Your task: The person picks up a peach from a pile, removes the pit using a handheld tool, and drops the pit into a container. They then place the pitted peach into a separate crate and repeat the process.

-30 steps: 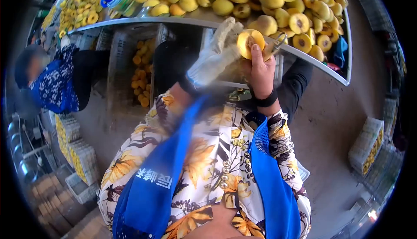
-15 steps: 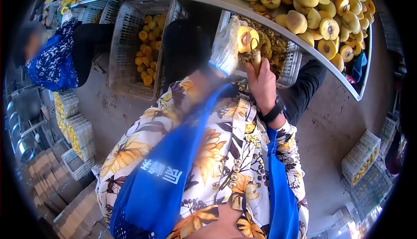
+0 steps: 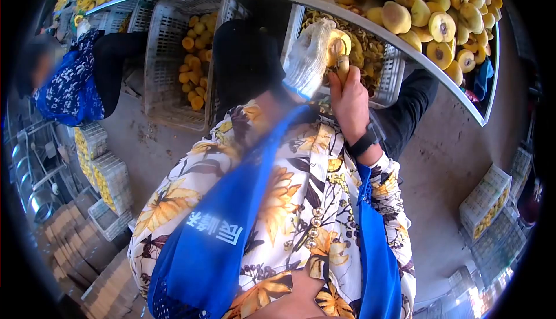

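My left hand point(image 3: 308, 58), in a white knitted glove, is closed around a yellow peach half point(image 3: 339, 42) over a crate. My bare right hand point(image 3: 352, 101), with a dark watch on its wrist, grips the wooden handle of a small pitting tool point(image 3: 343, 66). The tool's head meets the cut face of the peach; its tip is hard to make out. Beneath my hands, a white plastic crate point(image 3: 394, 75) holds brownish-yellow scraps. More peach halves point(image 3: 442, 27), several with pits showing, are heaped on the metal-edged table point(image 3: 399, 48) just beyond.
Left of my legs stands a crate point(image 3: 157, 96) with orange-yellow peach halves point(image 3: 196, 58). A co-worker point(image 3: 72, 87) in blue sits farther left. Stacked crates point(image 3: 110, 183) and cardboard point(image 3: 75, 232) lie behind on the left, with another crate point(image 3: 486, 200) on the right floor.
My left hand has turned the peach half so its cut face is less visible. The tool in my right hand has risen slightly and now overlaps the fruit. The view has shifted slightly.
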A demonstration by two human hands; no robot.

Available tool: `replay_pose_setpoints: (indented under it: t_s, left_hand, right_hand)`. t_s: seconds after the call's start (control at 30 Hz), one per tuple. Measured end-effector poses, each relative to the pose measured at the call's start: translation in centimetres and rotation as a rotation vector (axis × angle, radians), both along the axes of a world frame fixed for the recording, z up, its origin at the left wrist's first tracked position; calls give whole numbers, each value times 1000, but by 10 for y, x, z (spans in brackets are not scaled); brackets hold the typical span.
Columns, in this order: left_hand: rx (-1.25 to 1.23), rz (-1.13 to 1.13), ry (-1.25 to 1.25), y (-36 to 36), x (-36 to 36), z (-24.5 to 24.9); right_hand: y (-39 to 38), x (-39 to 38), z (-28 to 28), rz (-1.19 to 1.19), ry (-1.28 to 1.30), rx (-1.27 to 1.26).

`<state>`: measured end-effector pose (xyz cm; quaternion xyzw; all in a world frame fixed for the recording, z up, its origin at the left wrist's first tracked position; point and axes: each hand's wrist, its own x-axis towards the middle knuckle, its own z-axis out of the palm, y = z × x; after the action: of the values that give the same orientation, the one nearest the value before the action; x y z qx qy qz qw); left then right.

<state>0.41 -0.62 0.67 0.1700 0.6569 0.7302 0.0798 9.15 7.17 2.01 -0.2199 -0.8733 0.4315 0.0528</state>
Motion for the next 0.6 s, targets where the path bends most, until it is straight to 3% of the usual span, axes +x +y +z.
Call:
replay_pose_setpoints:
  t_s: [0.23, 0.37, 0.43, 0.53, 0.57, 0.6]
  left_hand:
    - [-118, -9, 10, 7, 1, 6]
    - [-81, -183, 78, -6, -20, -15]
    - [-90, -274, 43, -9, -30, -10]
    - [-65, -151, 222, -8, -26, -10]
    - [-36, -37, 220, -7, -12, -3]
    - [170, -24, -83, -3, -5, 4]
  right_hand:
    - [-2, 1, 2, -35, -19, -41]
    - [-5, 2, 0, 171, 93, 128]
    - [-4, 4, 2, 164, 94, 55]
    - [-7, 0, 10, -18, -80, -218]
    - [-6, 1, 6, 40, 3, -194]
    - [-6, 4, -2, 98, 90, -172]
